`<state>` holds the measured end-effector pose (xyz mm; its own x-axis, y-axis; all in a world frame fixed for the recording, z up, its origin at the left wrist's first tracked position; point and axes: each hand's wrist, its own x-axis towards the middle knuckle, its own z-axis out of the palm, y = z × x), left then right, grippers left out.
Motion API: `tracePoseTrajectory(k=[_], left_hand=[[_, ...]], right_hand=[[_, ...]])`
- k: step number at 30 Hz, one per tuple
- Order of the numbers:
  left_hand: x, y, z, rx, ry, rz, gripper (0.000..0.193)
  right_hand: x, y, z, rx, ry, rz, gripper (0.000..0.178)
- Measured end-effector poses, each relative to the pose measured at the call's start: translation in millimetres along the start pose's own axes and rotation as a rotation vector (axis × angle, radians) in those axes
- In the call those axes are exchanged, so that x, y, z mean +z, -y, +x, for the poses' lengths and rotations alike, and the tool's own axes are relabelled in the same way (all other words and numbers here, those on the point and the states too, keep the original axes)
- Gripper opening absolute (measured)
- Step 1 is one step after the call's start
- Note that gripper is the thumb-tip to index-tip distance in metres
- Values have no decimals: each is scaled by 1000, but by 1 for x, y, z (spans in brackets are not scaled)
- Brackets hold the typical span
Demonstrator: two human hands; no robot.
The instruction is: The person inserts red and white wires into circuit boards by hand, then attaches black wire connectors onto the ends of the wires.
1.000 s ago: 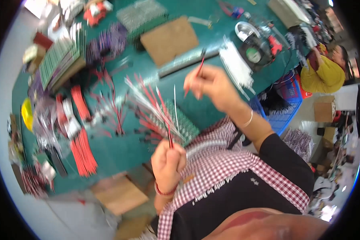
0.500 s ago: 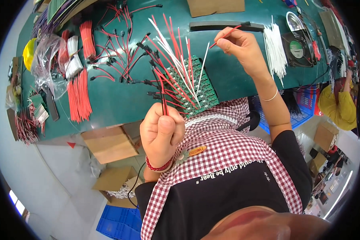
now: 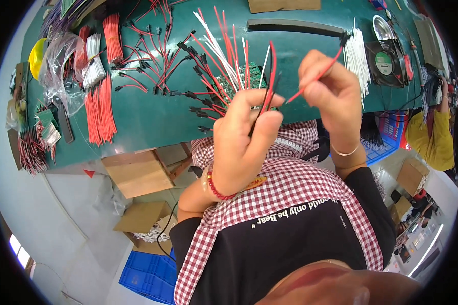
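My left hand is closed, pinching slim red and black wires that stand up between thumb and forefinger. To its right, my right hand pinches a red wire lead with a black connector at its upper end. The lead's lower tip points toward my left hand, apart from it by a small gap. Behind my left hand lies a green circuit board panel, partly hidden. Long white wires and red wires fan up from it, and leads with black connectors lie along its left side.
Red wire bundles, white wire bundles and a clear plastic bag lie on the left of the green table. A black bar, white wires and a small fan are at the right. Another person's yellow sleeve shows far right.
My left hand has moved right and up, in front of the board. My right hand has come down and toward it, with the lead's bare end now near the left hand's wires.
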<state>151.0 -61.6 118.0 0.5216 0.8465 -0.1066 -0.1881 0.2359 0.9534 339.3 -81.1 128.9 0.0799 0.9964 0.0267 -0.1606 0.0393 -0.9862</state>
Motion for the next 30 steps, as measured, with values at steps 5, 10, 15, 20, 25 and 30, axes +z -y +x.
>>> tracePoseTrajectory(k=[5,10,15,20,25,30], left_hand=[[6,4,9,-134,9,-88,14],[0,6,8,-457,234,-536,20],[-11,2,-14,-287,145,-461,23],[-37,-4,-23,78,-239,-348,25],[-40,2,-27,38,-238,-277,26],[-43,6,-27,19,-185,-310,27]], right_hand=[[9,1,-18,-25,-20,35,12],[-3,1,-25,-15,149,1,11],[-10,-8,-20,-238,-18,-353,12],[-44,-80,29,74,-182,-371,11],[-15,-108,56,23,31,-376,12],[-3,-113,67,47,78,-416,13]])
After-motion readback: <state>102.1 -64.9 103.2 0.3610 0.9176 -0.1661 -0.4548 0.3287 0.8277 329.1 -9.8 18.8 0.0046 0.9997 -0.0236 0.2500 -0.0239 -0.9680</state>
